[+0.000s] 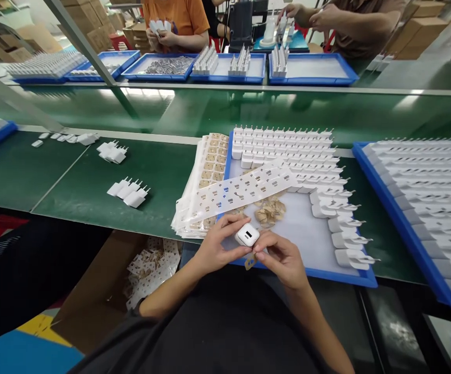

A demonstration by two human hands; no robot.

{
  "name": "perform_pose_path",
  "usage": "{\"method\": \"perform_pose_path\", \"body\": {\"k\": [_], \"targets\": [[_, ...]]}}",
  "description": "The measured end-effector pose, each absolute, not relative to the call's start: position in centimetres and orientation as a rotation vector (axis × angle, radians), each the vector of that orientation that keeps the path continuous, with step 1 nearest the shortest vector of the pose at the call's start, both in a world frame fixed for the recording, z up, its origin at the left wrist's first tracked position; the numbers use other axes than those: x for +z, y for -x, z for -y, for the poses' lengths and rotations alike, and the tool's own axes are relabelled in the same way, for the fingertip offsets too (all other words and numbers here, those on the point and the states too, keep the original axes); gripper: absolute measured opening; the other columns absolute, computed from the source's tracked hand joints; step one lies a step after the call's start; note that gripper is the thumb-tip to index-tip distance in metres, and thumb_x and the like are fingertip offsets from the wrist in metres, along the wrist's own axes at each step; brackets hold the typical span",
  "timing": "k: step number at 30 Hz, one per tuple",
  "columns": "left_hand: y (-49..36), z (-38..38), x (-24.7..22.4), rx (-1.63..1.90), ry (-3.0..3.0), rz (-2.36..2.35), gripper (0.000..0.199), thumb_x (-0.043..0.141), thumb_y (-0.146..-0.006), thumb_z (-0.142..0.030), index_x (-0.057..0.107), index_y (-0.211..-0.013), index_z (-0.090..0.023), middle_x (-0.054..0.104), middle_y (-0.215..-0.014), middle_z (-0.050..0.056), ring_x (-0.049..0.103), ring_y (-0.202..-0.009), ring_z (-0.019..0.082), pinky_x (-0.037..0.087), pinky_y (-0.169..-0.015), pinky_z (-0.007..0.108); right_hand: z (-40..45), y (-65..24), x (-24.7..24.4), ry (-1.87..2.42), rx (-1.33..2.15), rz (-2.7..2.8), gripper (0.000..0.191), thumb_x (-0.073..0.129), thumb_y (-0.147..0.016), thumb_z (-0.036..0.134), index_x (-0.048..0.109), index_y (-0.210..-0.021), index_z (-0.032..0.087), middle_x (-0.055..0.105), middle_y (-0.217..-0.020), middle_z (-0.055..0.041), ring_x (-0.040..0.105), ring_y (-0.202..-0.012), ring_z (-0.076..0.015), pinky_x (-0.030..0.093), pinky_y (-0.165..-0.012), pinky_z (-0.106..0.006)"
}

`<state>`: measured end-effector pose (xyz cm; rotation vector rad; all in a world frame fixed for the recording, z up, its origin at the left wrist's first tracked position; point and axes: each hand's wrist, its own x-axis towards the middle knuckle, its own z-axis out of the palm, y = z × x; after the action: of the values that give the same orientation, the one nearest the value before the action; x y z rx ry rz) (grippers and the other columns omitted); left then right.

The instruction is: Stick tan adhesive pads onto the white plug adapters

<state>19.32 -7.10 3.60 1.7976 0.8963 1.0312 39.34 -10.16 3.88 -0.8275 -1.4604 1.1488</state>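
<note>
Left hand [220,243]: thumb and fingers pinching the sides of one white adapter.
Held adapter [248,235]: in the left hand, against the right hand's fingertips, its face with a larger black opening and a smaller slot turned up.
Right hand [283,255]: thumb and forefinger drawn together on a small tan piece [250,261] that hangs just below the adapter.
Blue-rimmed tray [346,279]: beyond both hands and out to the right of the right hand; adapter rows [283,150] fill its far part and right side, prongs pointing away.
Tan scraps [271,210]: heaped in the tray, just beyond the hands.
Label sheets [214,158]: stacked beyond the left hand, beside the tray; a white strip [244,189] with cutouts slants over stack and tray.
Green worktop [167,179]: carries two adapter clusters, the nearer cluster [129,192] and the farther cluster [112,151], left of the left hand.
Cardboard box [93,296]: lower, left of the left hand, strips inside.
Second tray [412,246]: well right of the right hand, adapters in rows.
</note>
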Motion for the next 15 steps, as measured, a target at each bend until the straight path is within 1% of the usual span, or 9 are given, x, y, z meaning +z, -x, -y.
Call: {"method": "perform_pose_path", "body": {"k": [2,4,7,10,15], "targets": [[-19.3,7.2,3.6,1.056,-1.808,-0.937,0.055,0.077,-0.084,-0.03,0.062,-0.137,-0.028,0.07,-0.125,0.01,0.068,-0.115,0.028,0.054,-0.1,0.042,10.2,-39.4,3.8,0.795,1.162,1.415,0.005,0.069,-0.091,0.029,0.071,-0.088,0.025,0.069,-0.076,-0.0018,0.065,-0.071,-0.0185,0.056,-0.068,-0.034],[-19.3,7.3,3.5,1.083,-1.809,-0.974,0.051,0.074,-0.084,-0.025,0.063,-0.134,-0.026,0.073,-0.124,0.01,0.071,-0.109,0.026,0.058,-0.094,0.038,10.2,-39.2,3.7,0.807,1.096,1.325,0.004,0.068,-0.091,0.028,0.07,-0.088,0.026,0.066,-0.075,-0.0013,0.064,-0.072,-0.0186,0.055,-0.069,-0.035],[-19.4,7.4,3.4,1.101,-1.808,-0.998,0.047,0.072,-0.081,-0.02,0.066,-0.127,-0.024,0.075,-0.122,0.01,0.074,-0.103,0.026,0.06,-0.087,0.035,10.1,-38.4,3.7,0.963,0.976,1.161,0.005,0.068,-0.092,0.029,0.069,-0.089,0.025,0.065,-0.079,-0.0017,0.064,-0.078,-0.0189,0.055,-0.071,-0.033],[-19.6,7.4,3.3,1.117,-1.829,-1.005,0.048,0.072,-0.076,-0.017,0.068,-0.123,-0.024,0.076,-0.122,0.009,0.074,-0.107,0.027,0.06,-0.091,0.038,9.8,-37.5,4.0,1.097,0.941,1.11,0.005,0.068,-0.091,0.03,0.068,-0.09,0.025,0.066,-0.086,-0.0021,0.064,-0.083,-0.0181,0.055,-0.074,-0.031],[-19.7,7.4,3.0,1.146,-1.887,-0.976,0.049,0.07,-0.079,-0.016,0.064,-0.127,-0.025,0.074,-0.125,0.009,0.071,-0.115,0.028,0.057,-0.101,0.042,9.3,-36.5,4.6,1.157,0.887,1.148,0.006,0.068,-0.091,0.03,0.068,-0.09,0.024,0.067,-0.083,-0.0016,0.065,-0.081,-0.0175,0.056,-0.075,-0.03]]}}
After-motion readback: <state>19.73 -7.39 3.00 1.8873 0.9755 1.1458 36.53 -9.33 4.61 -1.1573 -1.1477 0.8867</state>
